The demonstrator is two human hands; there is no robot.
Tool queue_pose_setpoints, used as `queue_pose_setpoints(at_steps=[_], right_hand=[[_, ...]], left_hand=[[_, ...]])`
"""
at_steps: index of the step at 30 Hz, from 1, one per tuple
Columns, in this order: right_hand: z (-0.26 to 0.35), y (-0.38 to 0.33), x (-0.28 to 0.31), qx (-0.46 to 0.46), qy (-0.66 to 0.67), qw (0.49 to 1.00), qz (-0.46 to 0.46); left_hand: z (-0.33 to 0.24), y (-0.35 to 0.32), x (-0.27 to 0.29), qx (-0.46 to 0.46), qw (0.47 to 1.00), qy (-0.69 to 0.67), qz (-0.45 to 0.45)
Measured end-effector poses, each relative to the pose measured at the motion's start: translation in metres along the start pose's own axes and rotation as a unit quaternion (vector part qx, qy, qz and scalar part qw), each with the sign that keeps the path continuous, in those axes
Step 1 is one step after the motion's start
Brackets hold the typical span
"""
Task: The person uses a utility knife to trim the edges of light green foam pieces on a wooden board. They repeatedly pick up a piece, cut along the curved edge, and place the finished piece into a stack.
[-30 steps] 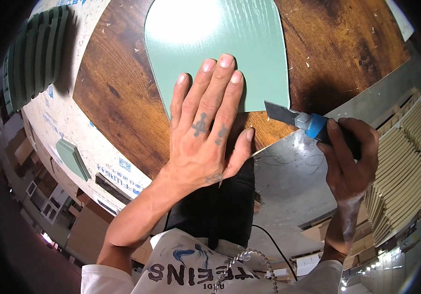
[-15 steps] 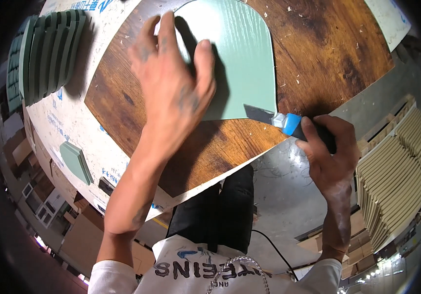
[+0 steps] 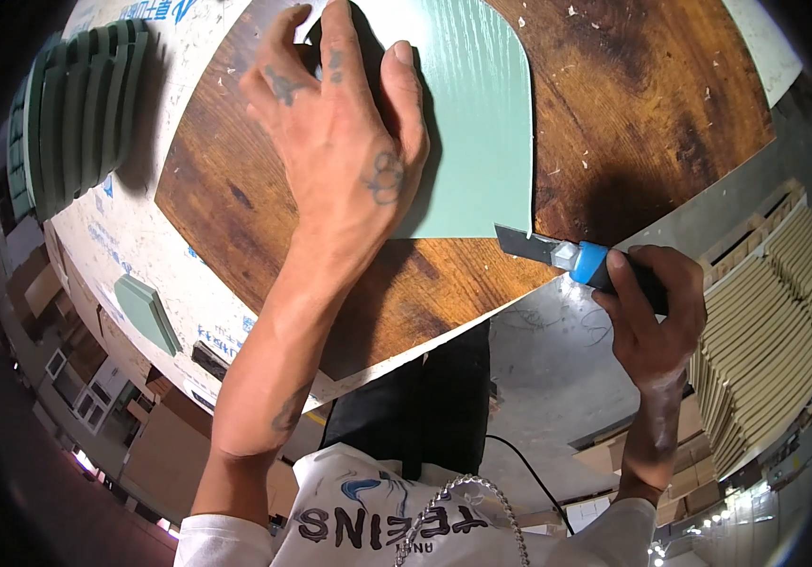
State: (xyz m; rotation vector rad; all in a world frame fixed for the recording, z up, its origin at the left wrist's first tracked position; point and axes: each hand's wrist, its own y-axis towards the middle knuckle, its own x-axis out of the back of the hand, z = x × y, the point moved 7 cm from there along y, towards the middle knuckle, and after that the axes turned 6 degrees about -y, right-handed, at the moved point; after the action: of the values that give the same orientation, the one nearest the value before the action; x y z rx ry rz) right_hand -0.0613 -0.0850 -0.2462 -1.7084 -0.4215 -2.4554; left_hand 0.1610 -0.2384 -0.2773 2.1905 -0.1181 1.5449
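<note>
A pale green sheet point(image 3: 477, 123) with one rounded end lies on a dark wooden board point(image 3: 652, 104). My left hand point(image 3: 340, 142) is spread flat on the sheet's left part, fingers apart, pressing it down. My right hand point(image 3: 652, 312) grips a utility knife point(image 3: 567, 255) with a blue and black handle. Its blade tip touches the sheet's near right corner.
The board rests on a pale worktop point(image 3: 122, 246) with blue markings. A stack of green pieces point(image 3: 66, 104) stands at the left, and a single green piece point(image 3: 146, 312) lies nearer. Stacks of tan boards point(image 3: 775, 321) fill the right side. A black cable point(image 3: 519, 468) runs across the grey floor.
My left hand has slid up and to the left on the green sheet. The knife has moved left, from off the sheet onto its near right corner.
</note>
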Motion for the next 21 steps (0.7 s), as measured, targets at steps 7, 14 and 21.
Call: queue_pose_setpoints(at_steps=[7, 14, 21], right_hand=[[-0.002, 0.006, 0.000, 0.018, 0.009, 1.000, -0.005], [0.002, 0.005, -0.001, 0.013, -0.011, 1.000, -0.002], [0.009, 0.017, -0.003, 0.006, -0.009, 1.000, -0.016]], left_hand=[[0.001, -0.001, -0.001, -0.032, 0.999, -0.019, -0.005], [0.001, -0.001, -0.001, -0.054, 0.998, -0.029, -0.006], [0.002, -0.002, -0.001, -0.062, 0.997, -0.036, -0.004]])
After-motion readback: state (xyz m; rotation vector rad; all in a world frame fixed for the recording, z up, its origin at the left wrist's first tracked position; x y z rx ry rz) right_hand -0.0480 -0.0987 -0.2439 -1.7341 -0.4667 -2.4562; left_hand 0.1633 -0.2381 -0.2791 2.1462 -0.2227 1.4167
